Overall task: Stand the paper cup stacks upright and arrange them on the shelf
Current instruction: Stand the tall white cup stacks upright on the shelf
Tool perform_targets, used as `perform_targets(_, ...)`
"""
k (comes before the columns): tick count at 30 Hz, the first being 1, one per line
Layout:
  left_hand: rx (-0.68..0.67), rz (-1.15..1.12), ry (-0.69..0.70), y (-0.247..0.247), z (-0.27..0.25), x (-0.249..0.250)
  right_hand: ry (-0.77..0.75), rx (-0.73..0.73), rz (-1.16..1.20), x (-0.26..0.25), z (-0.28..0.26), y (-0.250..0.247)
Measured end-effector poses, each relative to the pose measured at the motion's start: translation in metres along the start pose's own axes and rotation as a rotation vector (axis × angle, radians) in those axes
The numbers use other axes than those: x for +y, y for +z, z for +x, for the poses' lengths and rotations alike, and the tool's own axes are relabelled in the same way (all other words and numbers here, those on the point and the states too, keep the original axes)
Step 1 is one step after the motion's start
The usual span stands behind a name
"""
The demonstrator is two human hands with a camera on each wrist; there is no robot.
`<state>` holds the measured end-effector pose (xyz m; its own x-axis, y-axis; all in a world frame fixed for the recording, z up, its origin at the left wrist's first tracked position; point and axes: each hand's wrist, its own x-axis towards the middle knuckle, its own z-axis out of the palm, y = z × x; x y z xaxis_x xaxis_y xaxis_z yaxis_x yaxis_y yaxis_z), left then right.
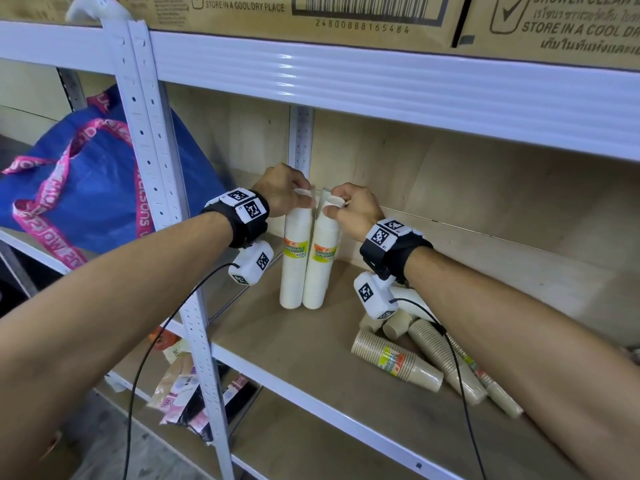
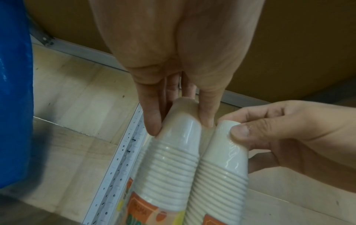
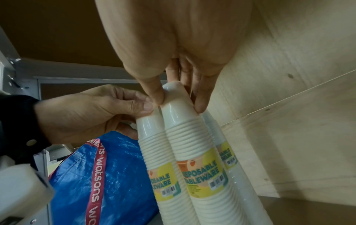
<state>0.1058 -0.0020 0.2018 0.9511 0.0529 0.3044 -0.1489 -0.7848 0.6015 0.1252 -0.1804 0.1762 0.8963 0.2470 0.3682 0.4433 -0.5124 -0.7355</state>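
Two white cup stacks (image 1: 304, 258) stand upright, touching, at centre frame on the shelf (image 1: 311, 344). The left hand (image 1: 280, 190) and right hand (image 1: 353, 209) each pinch one top. Light, slippery in wrap, tippy: steady near the top.

Head camera looks down from above onto the shelf (image 1: 311, 358); both wrist cameras sit close, sharing the white cup stacks (image 2: 169, 159).

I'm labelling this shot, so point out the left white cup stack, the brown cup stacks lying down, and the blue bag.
left white cup stack (image 1: 293, 271), head view, label.
brown cup stacks (image 1: 388, 356), head view, side.
blue bag (image 1: 100, 188), head view, front.
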Motion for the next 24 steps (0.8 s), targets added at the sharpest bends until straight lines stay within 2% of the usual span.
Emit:
perform_targets(16,-0.039,0.017,-0.033,0.005,0.000,-0.009,-0.004,-0.015,-0.065,0.003,0.007,0.018)
perform_targets(24,-0.046,0.053,0.008,-0.017,0.009,0.021,0.027,-0.034,-0.122,0.004,0.013,-0.018)
